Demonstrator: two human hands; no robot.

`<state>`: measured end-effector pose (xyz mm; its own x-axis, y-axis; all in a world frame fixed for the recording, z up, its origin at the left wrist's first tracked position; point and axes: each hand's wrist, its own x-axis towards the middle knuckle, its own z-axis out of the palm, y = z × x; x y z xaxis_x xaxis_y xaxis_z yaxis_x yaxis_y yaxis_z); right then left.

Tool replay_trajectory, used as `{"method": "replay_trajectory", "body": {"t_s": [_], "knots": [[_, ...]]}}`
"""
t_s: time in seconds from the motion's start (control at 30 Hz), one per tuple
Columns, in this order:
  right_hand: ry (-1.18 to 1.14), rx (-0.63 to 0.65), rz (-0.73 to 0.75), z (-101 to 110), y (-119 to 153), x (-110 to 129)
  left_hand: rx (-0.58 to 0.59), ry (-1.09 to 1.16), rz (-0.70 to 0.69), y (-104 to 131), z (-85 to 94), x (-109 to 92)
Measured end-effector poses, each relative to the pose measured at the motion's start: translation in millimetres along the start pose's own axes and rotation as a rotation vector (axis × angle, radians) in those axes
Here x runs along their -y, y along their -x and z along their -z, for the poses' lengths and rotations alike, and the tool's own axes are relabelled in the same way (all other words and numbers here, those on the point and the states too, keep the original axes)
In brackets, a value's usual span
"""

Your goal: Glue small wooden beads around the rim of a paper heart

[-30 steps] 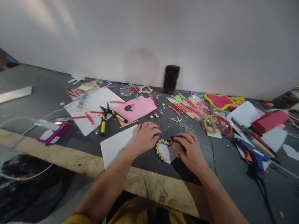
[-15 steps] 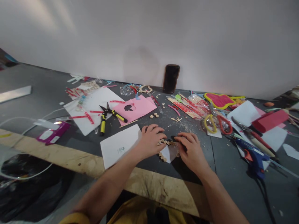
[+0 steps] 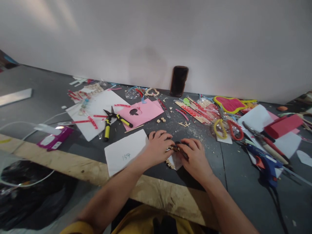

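Observation:
A small craft piece edged with beige wooden bits [image 3: 170, 163] lies on the dark table around a patch of white paper [image 3: 175, 160]. My left hand [image 3: 159, 146] rests over its left side, fingers bent and pressed to its upper edge. From the right, my right hand [image 3: 194, 157] covers the other side, its fingers closed at the top edge near the left fingertips. Under my left wrist lies a white card with handwriting [image 3: 126, 151].
Black-yellow pliers [image 3: 107, 128] and pink paper [image 3: 148, 112] lie left of centre. A phone [image 3: 179, 81] leans on the wall. Scissors [image 3: 235, 130], a blue glue gun [image 3: 268, 167] and red-white sticks [image 3: 192, 112] are at right. A purple device [image 3: 55, 138] sits left.
My right hand has moved left over the craft piece, closer to my left hand, and covers more of its right side. My left hand has barely moved.

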<state>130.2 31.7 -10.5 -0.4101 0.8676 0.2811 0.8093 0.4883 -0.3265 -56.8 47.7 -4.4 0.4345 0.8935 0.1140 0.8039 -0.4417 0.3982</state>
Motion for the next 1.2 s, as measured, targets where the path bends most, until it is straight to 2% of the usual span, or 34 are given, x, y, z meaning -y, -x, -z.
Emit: {"method": "replay_trajectory", "body": {"t_s": [0.57,0.93,1.2], "knots": [[0.000,-0.011,0.008,-2,1,-1,-0.002,0.006,-0.005,0,0.5,-2],[-0.017,-0.014,-0.071,8,0,-4,-0.014,0.011,0.001,0,-2.6,-1],[0.010,0.034,-0.076,8,-1,0,-0.022,0.002,-0.007,0,-3.6,0]]}}
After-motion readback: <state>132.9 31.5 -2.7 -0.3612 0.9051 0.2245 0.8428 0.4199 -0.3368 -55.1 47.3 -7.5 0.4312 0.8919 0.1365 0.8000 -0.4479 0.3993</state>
